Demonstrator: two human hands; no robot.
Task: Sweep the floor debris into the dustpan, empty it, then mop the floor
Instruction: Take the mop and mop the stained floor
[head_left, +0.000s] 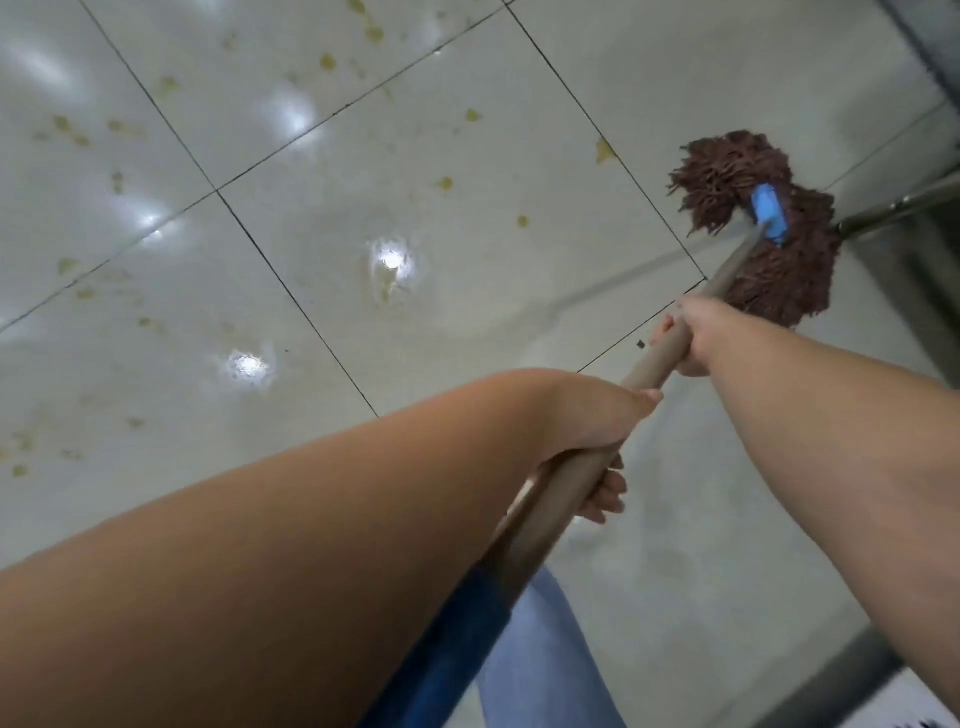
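A mop with a brown string head (758, 228) and a blue clamp (770, 212) lies on the pale tiled floor (467, 156) at the right. Its long metal handle (647, 371) runs down towards me. My right hand (691, 335) grips the handle close to the mop head. My left hand (597, 431) grips the same handle lower down, fingers curled under it. Yellowish stains (605, 150) dot the tiles to the left of the mop head. No dustpan is in view.
A metal leg or bar (904, 205) slants in at the right edge just behind the mop head, with dark furniture above it. My leg in blue jeans (540, 660) shows at the bottom. A metal rail (831, 686) crosses the bottom right corner.
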